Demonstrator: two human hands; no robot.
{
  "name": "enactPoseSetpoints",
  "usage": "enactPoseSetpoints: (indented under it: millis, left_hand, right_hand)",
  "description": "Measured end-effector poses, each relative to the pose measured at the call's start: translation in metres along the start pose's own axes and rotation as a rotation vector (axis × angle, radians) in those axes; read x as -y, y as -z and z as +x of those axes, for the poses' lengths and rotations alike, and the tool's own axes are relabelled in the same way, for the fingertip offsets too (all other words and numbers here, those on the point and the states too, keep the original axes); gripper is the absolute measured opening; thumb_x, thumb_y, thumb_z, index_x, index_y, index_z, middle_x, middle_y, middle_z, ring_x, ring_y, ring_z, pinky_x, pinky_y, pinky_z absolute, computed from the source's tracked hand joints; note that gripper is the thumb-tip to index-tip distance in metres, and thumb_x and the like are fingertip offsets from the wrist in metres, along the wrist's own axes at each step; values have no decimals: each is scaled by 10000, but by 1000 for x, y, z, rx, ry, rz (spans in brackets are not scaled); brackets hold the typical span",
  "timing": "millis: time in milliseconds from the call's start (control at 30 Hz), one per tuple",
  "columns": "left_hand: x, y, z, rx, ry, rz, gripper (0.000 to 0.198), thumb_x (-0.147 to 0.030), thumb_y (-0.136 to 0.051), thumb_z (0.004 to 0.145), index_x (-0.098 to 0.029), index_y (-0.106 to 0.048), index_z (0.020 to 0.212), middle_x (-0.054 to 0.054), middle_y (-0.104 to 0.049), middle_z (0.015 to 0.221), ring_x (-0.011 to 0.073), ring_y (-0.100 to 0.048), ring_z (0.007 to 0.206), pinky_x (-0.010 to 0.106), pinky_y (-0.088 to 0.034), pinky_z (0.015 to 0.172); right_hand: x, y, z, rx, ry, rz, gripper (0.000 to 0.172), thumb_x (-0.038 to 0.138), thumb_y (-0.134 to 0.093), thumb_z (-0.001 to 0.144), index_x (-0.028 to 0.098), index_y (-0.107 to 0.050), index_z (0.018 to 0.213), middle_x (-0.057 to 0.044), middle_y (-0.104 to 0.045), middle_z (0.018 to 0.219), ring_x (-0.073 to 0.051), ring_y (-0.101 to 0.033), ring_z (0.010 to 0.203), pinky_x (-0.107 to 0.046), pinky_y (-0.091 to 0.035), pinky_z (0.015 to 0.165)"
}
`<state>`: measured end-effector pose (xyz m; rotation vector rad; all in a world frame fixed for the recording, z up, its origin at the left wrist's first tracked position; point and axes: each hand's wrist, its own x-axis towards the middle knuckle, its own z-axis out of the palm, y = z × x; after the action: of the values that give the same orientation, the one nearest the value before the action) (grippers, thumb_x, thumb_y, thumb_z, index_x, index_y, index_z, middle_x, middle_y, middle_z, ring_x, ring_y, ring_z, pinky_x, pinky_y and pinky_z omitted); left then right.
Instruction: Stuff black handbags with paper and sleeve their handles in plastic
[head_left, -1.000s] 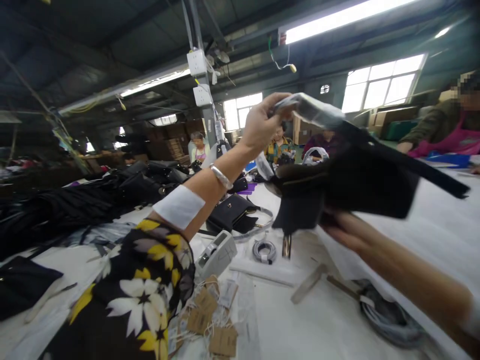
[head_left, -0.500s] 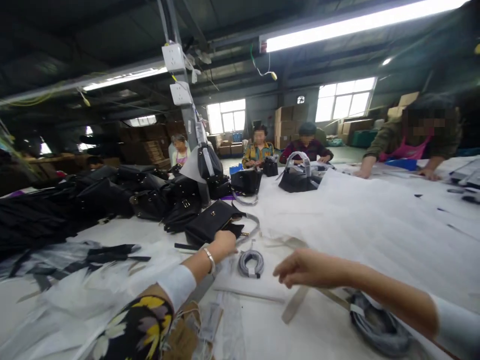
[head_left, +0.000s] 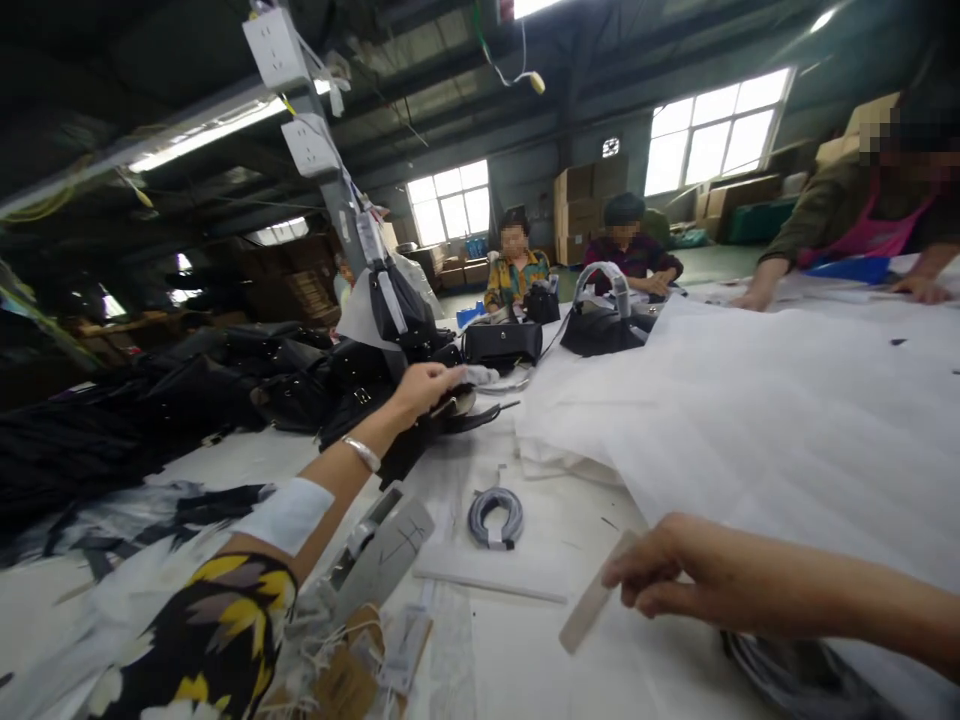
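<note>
My left hand (head_left: 429, 390) is closed at a black handbag (head_left: 397, 450) on the table, by its clear-wrapped handle (head_left: 480, 375); the fingers hide the exact grip. A silver bangle circles that wrist. My right hand (head_left: 667, 575) is loosely curled, thumb apart from the fingers. Its fingertips are at the edge of a flat beige strip (head_left: 592, 600); whether they touch it I cannot tell. Between the hands lies a coiled grey strap (head_left: 496, 517) with a white band. A second dark coil (head_left: 802, 675) is partly under my right forearm.
Black bags (head_left: 217, 380) are heaped at left beside a post with sockets (head_left: 309, 145). A grey marked box-like object (head_left: 382, 550) and brown tags (head_left: 352, 670) lie near my left arm. White sheets (head_left: 780, 400) cover the right side. Several people work across the table.
My left hand has moved forward and left, and the handbag has shifted away with it. My right hand has come down to the beige strip. The view has tilted and turned slightly.
</note>
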<state>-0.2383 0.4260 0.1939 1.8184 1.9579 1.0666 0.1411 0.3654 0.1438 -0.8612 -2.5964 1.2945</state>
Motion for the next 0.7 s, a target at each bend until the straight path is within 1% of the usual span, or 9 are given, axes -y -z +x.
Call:
enactPoseSetpoints:
  millis: [100,133,200,267,367,500,567,633,700]
  left_hand:
    - [-35,28,42,-223,-42,-142,530,-692,-450,880,-214,-398,658,-96,-263,473,62,-246,396,191,-205,394]
    - [-45,35,53,-290,-55,-209,521,-682,-475,874,-217,-388,656,-104,-241,465,58,-214,385,189,-182,383]
    - [-62,43,69,-392,-62,-535,464,-583,-616,841,-208,-429,641,-114,-236,441,47,-188,361,185,-149,360]
    - [-76,41,72,-365,-28,-722,418,-494,-678,833,-189,-477,631,-120,-242,427,35,-179,346,176,-131,345]
    - [-97,28,66,-215,45,-800,410,-472,-733,810,-167,-523,633,-130,-234,417,24,-167,334,166,-125,330]
    - [-123,17,77,-112,109,-817,465,-555,-793,731,-176,-536,651,-136,-222,415,27,-178,330,173,-144,326]
    - [-132,20,101,-151,142,-796,491,-602,-765,741,-186,-522,648,-135,-219,411,35,-170,337,192,-141,338]
    - [-140,31,134,-250,140,-731,510,-639,-671,811,-201,-482,633,-134,-202,413,48,-158,351,214,-146,362]
    - [-154,47,171,-359,17,-563,527,-635,-466,938,-222,-408,617,-126,-174,430,66,-170,373,230,-170,398]
  right_hand:
    - [-23,15,30,156,1,117,406,487,-655,865,207,-758,1141,-69,-758,968,-222,-697,886,-272,-539,823]
    - [-30,19,40,171,-13,189,461,513,-641,879,192,-727,1199,-81,-751,995,-222,-695,901,-278,-544,828]
    - [-42,22,56,150,-84,397,577,557,-630,888,181,-634,1326,-103,-728,1077,-215,-695,922,-277,-568,802]
    - [-48,23,67,102,-192,645,682,571,-651,877,204,-512,1435,-119,-692,1177,-206,-697,944,-273,-593,772]
    - [-48,21,75,106,-298,938,748,534,-696,864,240,-411,1490,-129,-669,1223,-197,-703,944,-276,-614,752]
    - [-37,23,77,162,-305,1062,614,441,-748,852,178,-545,1369,-130,-689,1174,-157,-704,889,-216,-601,722]
    - [-27,31,77,162,-298,1057,535,409,-760,847,156,-607,1293,-123,-695,1160,-138,-700,884,-187,-586,725]
    - [-16,44,74,142,-281,1049,483,410,-755,852,156,-641,1247,-111,-697,1159,-129,-697,895,-175,-575,736]
    - [-4,63,70,107,-257,1032,462,424,-746,858,163,-656,1228,-101,-698,1161,-123,-694,903,-175,-567,748]
